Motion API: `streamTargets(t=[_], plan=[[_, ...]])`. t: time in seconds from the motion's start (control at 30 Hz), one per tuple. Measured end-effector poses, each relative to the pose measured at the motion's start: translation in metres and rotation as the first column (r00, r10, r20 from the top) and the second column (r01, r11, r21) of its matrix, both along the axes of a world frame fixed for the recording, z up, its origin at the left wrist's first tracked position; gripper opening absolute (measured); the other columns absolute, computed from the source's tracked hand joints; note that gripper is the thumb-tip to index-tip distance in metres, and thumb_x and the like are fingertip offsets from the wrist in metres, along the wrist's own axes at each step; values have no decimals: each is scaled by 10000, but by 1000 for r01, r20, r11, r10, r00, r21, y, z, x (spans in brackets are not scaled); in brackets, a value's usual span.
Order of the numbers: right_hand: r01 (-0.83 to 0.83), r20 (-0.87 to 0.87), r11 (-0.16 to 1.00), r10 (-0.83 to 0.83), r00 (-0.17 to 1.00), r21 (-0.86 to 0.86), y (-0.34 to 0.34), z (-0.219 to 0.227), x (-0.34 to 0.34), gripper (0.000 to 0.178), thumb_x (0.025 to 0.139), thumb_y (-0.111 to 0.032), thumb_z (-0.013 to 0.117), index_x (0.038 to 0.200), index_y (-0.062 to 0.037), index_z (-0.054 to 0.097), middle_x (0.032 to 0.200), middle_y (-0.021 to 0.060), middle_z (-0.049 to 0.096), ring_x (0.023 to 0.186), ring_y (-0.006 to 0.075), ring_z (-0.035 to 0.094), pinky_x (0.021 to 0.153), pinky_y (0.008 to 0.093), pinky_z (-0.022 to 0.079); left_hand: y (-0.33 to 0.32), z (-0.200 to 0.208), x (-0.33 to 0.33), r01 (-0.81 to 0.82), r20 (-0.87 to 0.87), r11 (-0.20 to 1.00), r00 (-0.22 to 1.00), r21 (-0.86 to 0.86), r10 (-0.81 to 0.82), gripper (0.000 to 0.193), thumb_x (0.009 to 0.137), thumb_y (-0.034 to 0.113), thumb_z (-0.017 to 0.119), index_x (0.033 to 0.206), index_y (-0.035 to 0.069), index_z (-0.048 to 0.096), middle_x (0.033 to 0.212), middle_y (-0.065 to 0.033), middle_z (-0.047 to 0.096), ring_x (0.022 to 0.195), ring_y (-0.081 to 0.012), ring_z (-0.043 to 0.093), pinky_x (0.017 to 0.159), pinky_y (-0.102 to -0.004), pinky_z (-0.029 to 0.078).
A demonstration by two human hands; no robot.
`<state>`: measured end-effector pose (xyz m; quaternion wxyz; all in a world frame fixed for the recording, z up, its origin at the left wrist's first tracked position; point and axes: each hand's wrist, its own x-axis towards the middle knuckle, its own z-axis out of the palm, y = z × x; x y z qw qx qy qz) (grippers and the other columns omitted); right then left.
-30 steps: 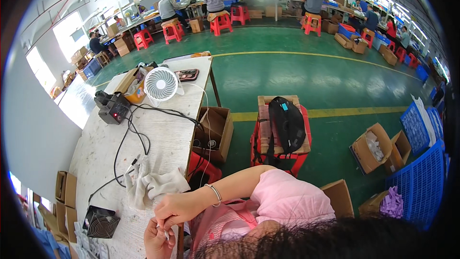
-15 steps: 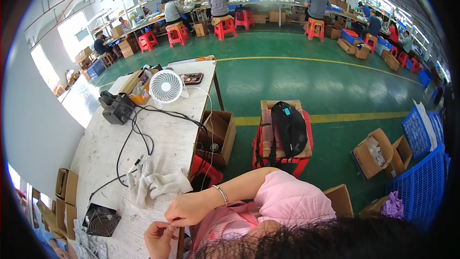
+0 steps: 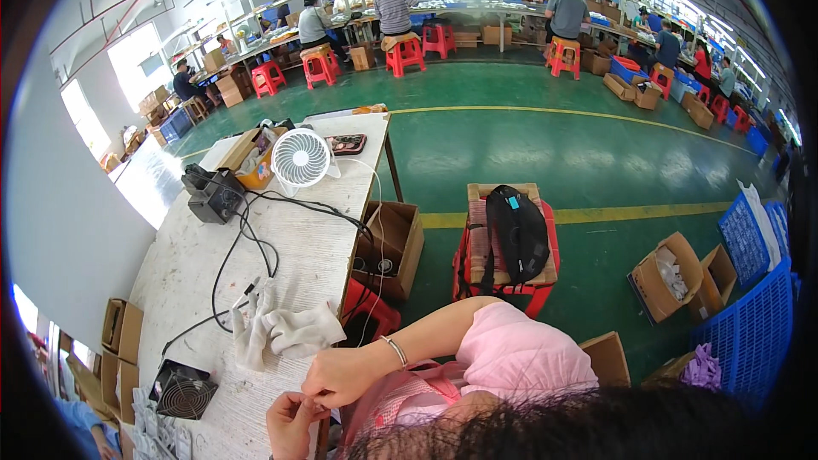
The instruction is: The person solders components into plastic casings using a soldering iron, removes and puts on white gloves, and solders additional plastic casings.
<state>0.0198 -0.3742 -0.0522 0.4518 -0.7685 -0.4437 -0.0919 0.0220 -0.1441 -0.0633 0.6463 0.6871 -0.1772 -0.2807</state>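
My right hand [image 3: 337,375], with a silver bracelet [image 3: 394,351] at its wrist, is closed in a pinch at the table's near right edge. Against its fingertips is my left hand [image 3: 290,424], thumb and forefinger also pinched together. Whatever lies between the fingers is too small or hidden to make out. Just beyond the hands, a crumpled white cloth [image 3: 298,330] rests on the worn white table [image 3: 315,220]. A square black cooling fan [image 3: 184,390] lies to the left of my hands, beside several pale parts [image 3: 153,428] at the table's near left.
Farther along the table stand a white desk fan [image 3: 301,158], a black power unit [image 3: 215,196] with trailing cables and a phone [image 3: 348,145]. To the right, a black backpack [image 3: 517,234] sits on a red stool. Cartons [image 3: 667,278] and blue crates [image 3: 743,332] stand farther right; people work at distant benches.
The whole view has shifted slightly, so the surroundings appear a little lower and to the right. Both hands stay pinched together at the table edge.
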Motion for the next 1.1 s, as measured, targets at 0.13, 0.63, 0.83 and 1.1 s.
streamTargets(t=[0.13,0.63,0.83,1.1], plan=[[47,85,998,-50,995,31,4,-3,-5,103,743,-116,624,692,-43,572,639,120,593,594,332,602,527,413,463,0,-2,-2,-23,-88,998,996,-65,17,142,1003,121,586,1022,-15,621,903,-67,673,804,-130,643,735,-261,532],[83,170,993,-95,981,80,3,2,-1,124,808,-88,604,923,-51,634,721,77,624,617,285,622,552,380,499,-7,0,-3,-130,-235,967,969,-220,76,111,995,81,579,1064,-5,585,882,-68,654,769,-120,609,707,-228,493],[-65,-61,975,79,995,212,-1,4,0,167,867,-58,583,1023,-44,641,874,97,614,661,261,611,600,343,491,-12,4,0,-12,-179,921,982,-390,-63,303,1010,113,561,1272,21,440,882,-44,611,752,-109,577,694,-232,486],[-91,19,983,89,996,158,-6,5,-2,45,864,-62,596,881,-26,574,839,111,570,705,299,595,609,371,473,-9,3,0,-17,-264,942,961,-335,-76,378,1006,141,577,1322,17,410,873,-54,595,744,-118,568,713,-242,486]])
